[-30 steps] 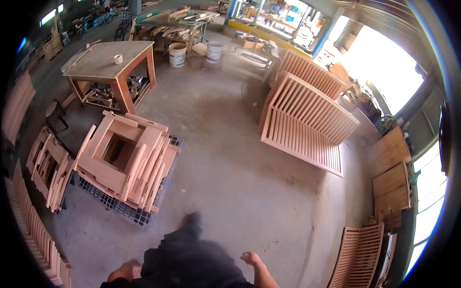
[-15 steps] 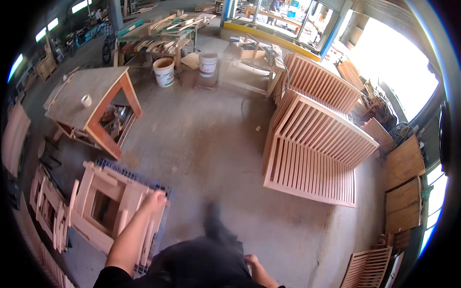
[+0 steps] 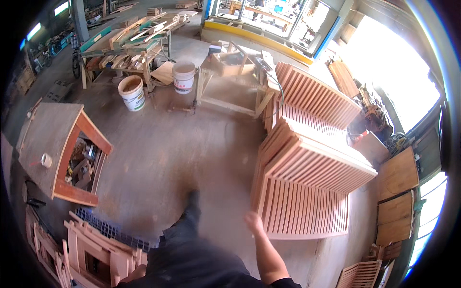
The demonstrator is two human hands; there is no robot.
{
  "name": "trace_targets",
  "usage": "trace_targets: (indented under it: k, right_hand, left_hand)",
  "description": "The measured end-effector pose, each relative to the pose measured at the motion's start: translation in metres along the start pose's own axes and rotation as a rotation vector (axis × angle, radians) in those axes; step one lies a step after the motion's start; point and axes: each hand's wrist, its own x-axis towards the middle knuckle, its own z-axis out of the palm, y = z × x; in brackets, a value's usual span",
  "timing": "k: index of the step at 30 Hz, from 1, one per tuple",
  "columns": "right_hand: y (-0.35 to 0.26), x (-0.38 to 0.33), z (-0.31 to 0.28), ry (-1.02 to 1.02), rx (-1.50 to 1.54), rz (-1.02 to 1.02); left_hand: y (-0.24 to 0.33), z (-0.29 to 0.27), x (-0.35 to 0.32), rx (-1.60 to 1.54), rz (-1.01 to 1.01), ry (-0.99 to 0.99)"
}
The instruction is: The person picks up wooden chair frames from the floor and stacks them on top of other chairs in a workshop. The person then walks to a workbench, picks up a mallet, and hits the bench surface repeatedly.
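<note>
1. The slatted wooden panels (image 3: 307,192) lean in a stack on the concrete floor (image 3: 173,158) to the person's right, the front one facing out with its thin vertical slats held in a thicker outer frame. A second lot of the same panels (image 3: 314,96) stands behind, against a wooden workbench (image 3: 235,77).

2. The right hand (image 3: 253,222) is raised near the lower left corner of the front panel, just short of it and holding nothing; it is motion-blurred, so I cannot tell whether the fingers are spread or curled.

3. The left hand (image 3: 137,273) shows only as a sliver at the bottom edge, beside the stacked wooden frames (image 3: 96,254) on a dark grid pallet (image 3: 108,230) (its grip cannot be read either).

4. Handling, as a judgement: each panel looks stiff and fairly light for its spread but awkward in one hand. The slats look slim enough to crack if levered, so the solid side rail or top rail is the place to take hold, ideally one hand on each. A leaning stack may slide or tip when the front panel is pulled away.

5. Elsewhere: a red-framed work table (image 3: 53,149) with offcuts under it stands at left, and two white buckets (image 3: 132,92) sit farther off near a timber rack.
</note>
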Motion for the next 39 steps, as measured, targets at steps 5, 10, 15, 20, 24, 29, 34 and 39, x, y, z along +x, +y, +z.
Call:
trace_targets:
  k: [5,10,15,20,24,29,34,39]
  right_hand:
    - [0.054,0.041,0.038,-0.584,-0.107,0.297]
    - [0.032,0.097,0.018,-0.403,0.075,0.271]
    - [0.059,0.235,0.020,-0.249,0.050,0.145]
    - [-0.024,0.463,-0.024,-0.264,0.402,0.328]
    - [-0.084,0.606,-0.098,-0.108,0.332,0.186]
    - [-0.276,0.772,-0.242,0.105,0.433,0.092]
    - [-0.313,0.898,-0.274,0.223,0.422,-0.037]
    - [-0.378,0.979,-0.312,0.347,-0.151,-0.083]
  left_hand:
    - [0.222,-0.168,0.054,0.148,0.129,0.206]
    - [0.526,-0.362,0.012,-0.246,0.639,0.575]
    - [0.746,-0.455,-0.013,-0.455,1.009,0.523]
    - [0.885,-0.483,-0.002,-0.394,0.873,0.344]
    - [0.957,-0.529,0.013,-0.389,0.841,0.348]
    - [1.052,-0.625,0.041,-0.369,0.883,0.575]
    - [1.250,-0.715,0.033,-0.060,1.088,0.874]
    - [1.427,-0.804,0.062,0.262,1.243,1.034]
